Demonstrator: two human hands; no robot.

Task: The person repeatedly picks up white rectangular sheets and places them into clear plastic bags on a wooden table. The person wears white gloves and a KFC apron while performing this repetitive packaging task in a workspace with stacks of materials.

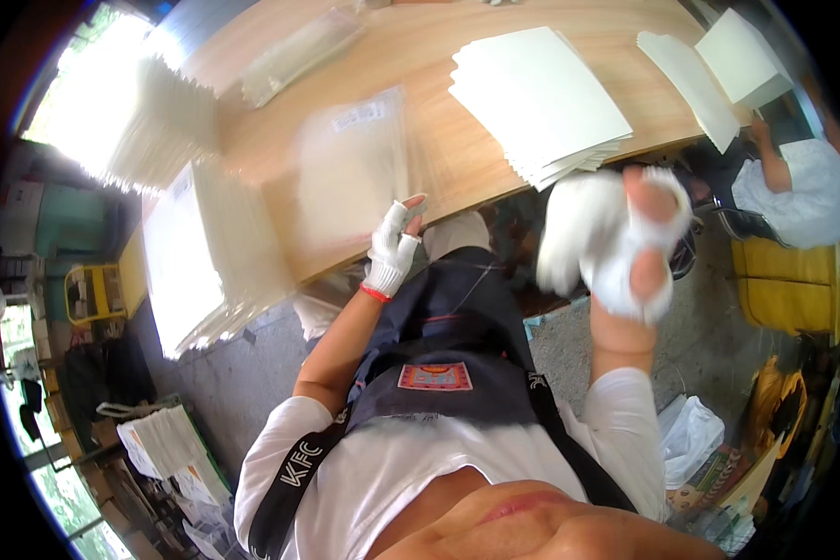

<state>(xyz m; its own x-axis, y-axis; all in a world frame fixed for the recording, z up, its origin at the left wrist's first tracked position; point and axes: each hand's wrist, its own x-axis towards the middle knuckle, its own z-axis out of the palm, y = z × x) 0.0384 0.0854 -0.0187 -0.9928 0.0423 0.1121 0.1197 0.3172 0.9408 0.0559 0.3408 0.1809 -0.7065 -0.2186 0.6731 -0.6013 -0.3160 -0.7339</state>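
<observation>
My left hand (394, 245), in a white fingerless knit glove with a red cuff, is at the table's front edge. Its thumb and forefinger are apart, and I see nothing between them. Just beyond it lies a stack of clear plastic bags (350, 173) with a printed label on top. My right hand (639, 243), also in a white glove, is raised in front of the table, near a fanned stack of white sheets (541, 98). Motion smears this hand, and a blurred white shape beside it cannot be made out.
Tall stacks of clear-wrapped white sheets (191, 261) stand at the table's left. Another clear plastic pack (303, 51) lies farther back. White sheets (691, 84) and a white block (742, 61) are at the right end, where another person (793, 191) sits near a yellow container (789, 285).
</observation>
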